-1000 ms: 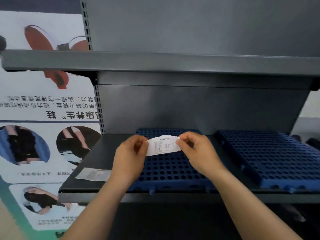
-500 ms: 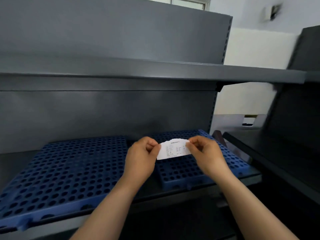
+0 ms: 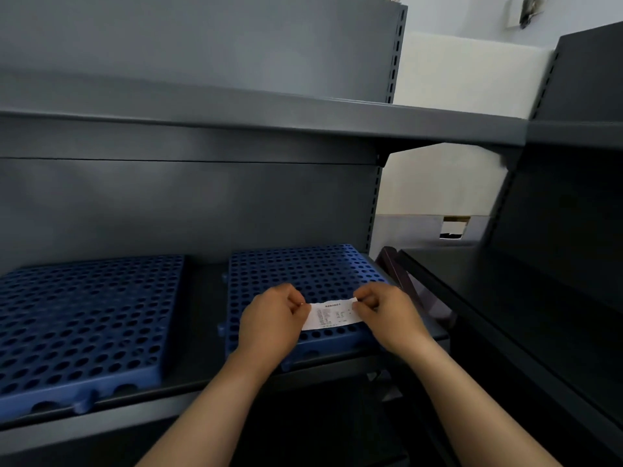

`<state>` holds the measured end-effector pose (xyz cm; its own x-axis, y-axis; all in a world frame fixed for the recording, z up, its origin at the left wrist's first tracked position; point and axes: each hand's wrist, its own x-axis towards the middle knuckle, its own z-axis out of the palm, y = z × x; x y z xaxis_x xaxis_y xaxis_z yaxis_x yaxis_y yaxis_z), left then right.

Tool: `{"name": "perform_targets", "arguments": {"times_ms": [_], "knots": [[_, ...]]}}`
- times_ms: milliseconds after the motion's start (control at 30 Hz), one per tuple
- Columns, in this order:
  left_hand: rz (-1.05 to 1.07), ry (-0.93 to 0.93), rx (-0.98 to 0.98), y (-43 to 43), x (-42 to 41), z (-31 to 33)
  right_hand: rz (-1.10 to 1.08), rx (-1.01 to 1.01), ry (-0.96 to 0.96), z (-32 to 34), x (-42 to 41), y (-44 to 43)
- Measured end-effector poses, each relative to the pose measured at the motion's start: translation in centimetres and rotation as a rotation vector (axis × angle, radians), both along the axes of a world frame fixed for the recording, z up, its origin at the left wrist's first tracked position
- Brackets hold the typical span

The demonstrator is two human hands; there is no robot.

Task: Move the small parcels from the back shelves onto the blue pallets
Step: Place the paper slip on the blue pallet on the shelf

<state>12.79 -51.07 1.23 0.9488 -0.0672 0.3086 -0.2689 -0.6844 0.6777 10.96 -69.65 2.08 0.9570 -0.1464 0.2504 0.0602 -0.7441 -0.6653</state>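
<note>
**Desk:** What is the head camera giving you?

**Me:** I am looking at a grey metal shelf (image 3: 205,332) with 2 blue perforated pallets lying flat on it. The left pallet (image 3: 87,315) is sitting at the near left. The right pallet (image 3: 303,267) is lying beside it, with a strip of bare shelf showing between them.

**Desk:** And the hands?

**Me:** Both are reaching in over the near part of the right pallet. The left hand (image 3: 269,320) is pinching the left end of a white printed slip (image 3: 332,315) between thumb and curled fingers. The right hand (image 3: 387,315) is pinching the right end the same way. The slip is stretching flat between them with its printed side facing me, but the print is coming through too small for me to read.

**Desk:** Is the slip touching the pallet?

**Me:** I cannot tell. Its lower edge is lying right over the nearest rows of holes.

**Desk:** What else is around it?

**Me:** An upper shelf (image 3: 236,136) is running across above the pallets, and the grey back panel (image 3: 168,203) is closing off the far side. At the right a darker shelving unit (image 3: 556,264) is standing apart from this one. A white wall (image 3: 438,183) is showing in the gap between the 2 units.
</note>
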Motion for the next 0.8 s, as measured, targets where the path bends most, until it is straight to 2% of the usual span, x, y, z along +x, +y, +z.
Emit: {"name": "perform_targets", "arguments": {"times_ms": [400, 800], "knots": [[0.051, -0.071, 0.118, -0.7, -0.7, -0.5, 0.062, -0.042, -0.006, -1.0, -0.4, -0.8], [0.083, -0.159, 0.157, -0.5, -1.0, -0.7, 0.011, -0.188, -0.074, -0.8, -0.4, -0.5]]}}
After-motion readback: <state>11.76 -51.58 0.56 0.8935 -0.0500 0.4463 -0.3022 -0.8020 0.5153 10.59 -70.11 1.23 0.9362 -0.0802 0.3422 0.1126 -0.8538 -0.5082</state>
